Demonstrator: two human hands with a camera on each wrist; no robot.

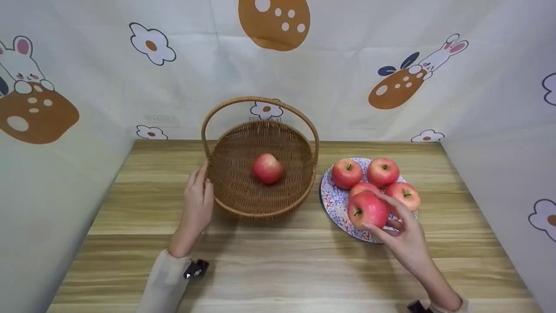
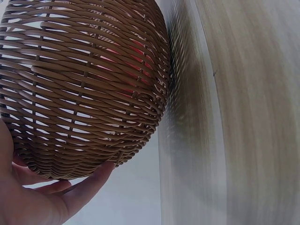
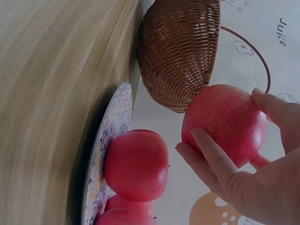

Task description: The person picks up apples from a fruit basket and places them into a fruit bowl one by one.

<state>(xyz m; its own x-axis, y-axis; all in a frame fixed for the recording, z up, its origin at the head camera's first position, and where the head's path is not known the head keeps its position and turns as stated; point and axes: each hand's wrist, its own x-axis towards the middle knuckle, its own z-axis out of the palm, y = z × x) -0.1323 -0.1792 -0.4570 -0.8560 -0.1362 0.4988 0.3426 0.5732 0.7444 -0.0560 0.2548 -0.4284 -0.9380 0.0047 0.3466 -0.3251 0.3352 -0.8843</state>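
Observation:
My right hand (image 1: 406, 239) holds a red apple (image 1: 368, 210) between thumb and fingers, above the front of a patterned plate (image 1: 341, 221). In the right wrist view, the held apple (image 3: 225, 124) is apart from the apples below. Several more red apples (image 1: 383, 172) sit on the plate. A brown wicker basket (image 1: 260, 208) with an arched handle stands left of the plate, with one apple (image 1: 267, 168) inside. My left hand (image 1: 199, 198) touches the basket's left outer side; in the left wrist view its extended fingers (image 2: 91, 187) lie along the woven wall (image 2: 84, 98).
The wood-grain table (image 1: 278, 261) carries basket and plate. A pale cloth with printed rabbits and flowers (image 1: 152, 43) hangs behind the table and along both sides. The basket's handle (image 1: 260, 100) arches up over its opening. Dark wrist cameras (image 1: 196, 268) sit by both sleeves.

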